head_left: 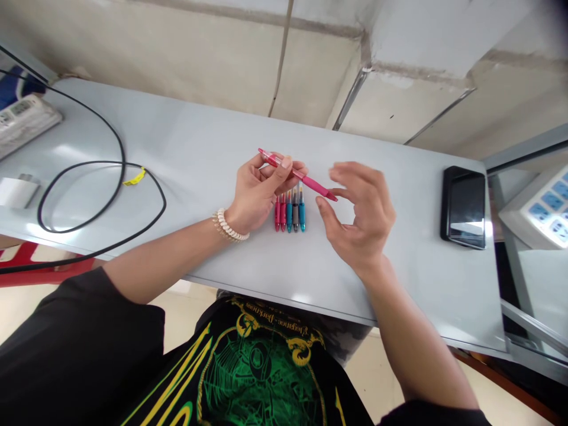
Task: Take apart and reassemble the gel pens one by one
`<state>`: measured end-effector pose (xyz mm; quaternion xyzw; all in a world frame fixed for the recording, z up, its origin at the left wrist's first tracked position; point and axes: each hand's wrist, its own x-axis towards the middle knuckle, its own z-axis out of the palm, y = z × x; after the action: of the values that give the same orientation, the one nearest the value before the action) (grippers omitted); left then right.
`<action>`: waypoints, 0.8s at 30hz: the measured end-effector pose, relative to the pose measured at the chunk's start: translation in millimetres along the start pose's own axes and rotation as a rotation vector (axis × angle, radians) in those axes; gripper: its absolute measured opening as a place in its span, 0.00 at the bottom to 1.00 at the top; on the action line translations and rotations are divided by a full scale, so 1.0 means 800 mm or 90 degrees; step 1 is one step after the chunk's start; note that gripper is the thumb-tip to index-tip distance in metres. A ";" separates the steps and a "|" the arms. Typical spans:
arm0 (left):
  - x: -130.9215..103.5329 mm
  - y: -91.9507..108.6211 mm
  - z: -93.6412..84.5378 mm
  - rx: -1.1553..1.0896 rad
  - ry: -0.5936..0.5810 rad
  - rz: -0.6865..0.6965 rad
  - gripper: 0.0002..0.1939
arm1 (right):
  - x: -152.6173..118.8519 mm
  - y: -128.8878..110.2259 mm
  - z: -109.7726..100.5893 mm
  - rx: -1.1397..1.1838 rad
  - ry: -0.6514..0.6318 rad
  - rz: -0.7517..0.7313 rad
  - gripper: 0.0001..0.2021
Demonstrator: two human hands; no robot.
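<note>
A pink pen (316, 186) with a clear barrel is held slantwise above the table by my left hand (261, 188), its fingers and thumb closed around the upper half. My right hand (361, 216) is beside the pen's pink tip, fingers curved and parted from the thumb, holding nothing. The tip lies between that thumb and forefinger; I cannot tell whether either touches it. Below the held pen, several pens (290, 216) lie side by side on the table, pink, teal and grey, their upper ends partly hidden by my left hand.
The pale table (199, 148) runs along a tiled wall (199, 59). On the left are a looped black cable (122, 148) with a yellow tag (135, 176), a white adapter (18, 192) and a power strip (26, 124). A dark, box-like object (464, 207) sits at the right.
</note>
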<state>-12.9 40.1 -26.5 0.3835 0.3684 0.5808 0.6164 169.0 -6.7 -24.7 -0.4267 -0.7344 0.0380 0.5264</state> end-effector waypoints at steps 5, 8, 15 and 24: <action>0.000 0.000 0.000 -0.002 -0.009 0.002 0.18 | -0.002 -0.003 0.001 0.008 0.003 0.052 0.14; -0.001 0.000 0.001 0.011 -0.004 0.003 0.18 | -0.004 -0.004 0.001 0.013 -0.013 0.063 0.17; -0.001 0.000 -0.001 0.036 -0.013 -0.010 0.19 | -0.012 -0.001 0.004 0.010 -0.045 0.057 0.14; -0.005 0.002 -0.004 0.039 -0.082 -0.004 0.21 | -0.005 -0.010 0.006 0.035 -0.114 0.169 0.17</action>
<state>-16.6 36.6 -26.4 0.4377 0.3470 0.5413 0.6285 161.1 -12.6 -25.5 -0.5004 -0.7144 0.1648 0.4605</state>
